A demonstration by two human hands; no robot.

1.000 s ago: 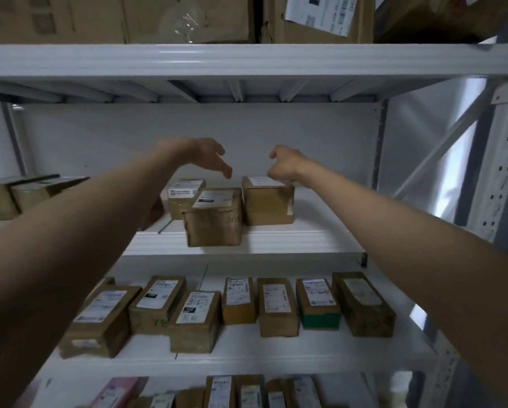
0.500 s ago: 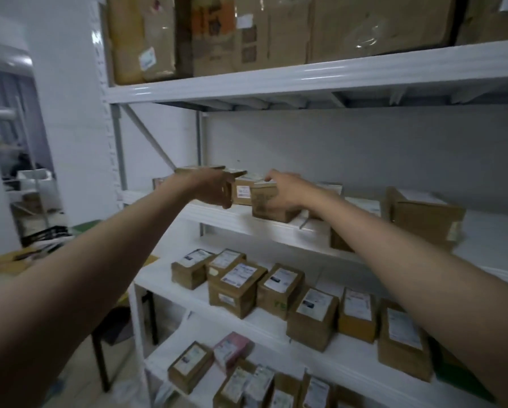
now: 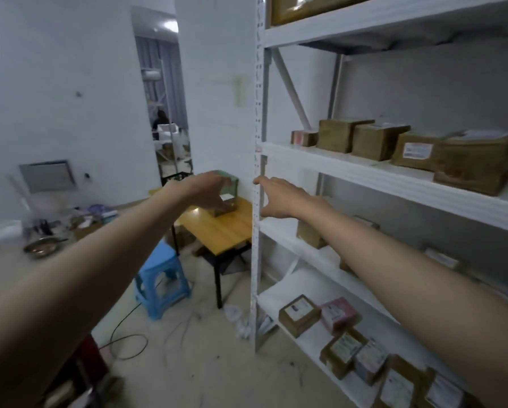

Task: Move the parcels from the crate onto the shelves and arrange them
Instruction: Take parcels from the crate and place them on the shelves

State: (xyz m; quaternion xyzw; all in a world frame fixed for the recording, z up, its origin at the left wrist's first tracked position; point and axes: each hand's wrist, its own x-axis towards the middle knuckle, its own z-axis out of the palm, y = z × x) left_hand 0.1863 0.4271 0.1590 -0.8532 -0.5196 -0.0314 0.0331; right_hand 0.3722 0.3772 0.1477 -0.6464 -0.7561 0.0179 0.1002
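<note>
The parcels [image 3: 379,141] sat in a row on the middle shelf of the white shelves [image 3: 364,175], brown cardboard boxes side by side, one with a white label on its front face [image 3: 417,150]; more boxes lay on the bottom shelf, among them a pink one [image 3: 338,313] just beside a brown one with a label on top [image 3: 298,315]; a large carton stood on the top shelf; no crate could be made out. The right hand [image 3: 279,198] was stretched forward in front of the shelves' perforated front post [image 3: 257,172], fingers loosely spread and holding nothing, apart from every parcel; the left hand [image 3: 208,191] reached out beside it, fingers relaxed and bent downward, empty, seen in front of a small green-topped box [image 3: 230,198] on the yellow desk [image 3: 220,228], whether touching it could not be told; a blue plastic stool [image 3: 161,278] stood on the floor near the desk; a metal bowl [image 3: 42,247] and scattered clutter lay on the floor by the far wall; a doorway [image 3: 167,113] opened behind.
</note>
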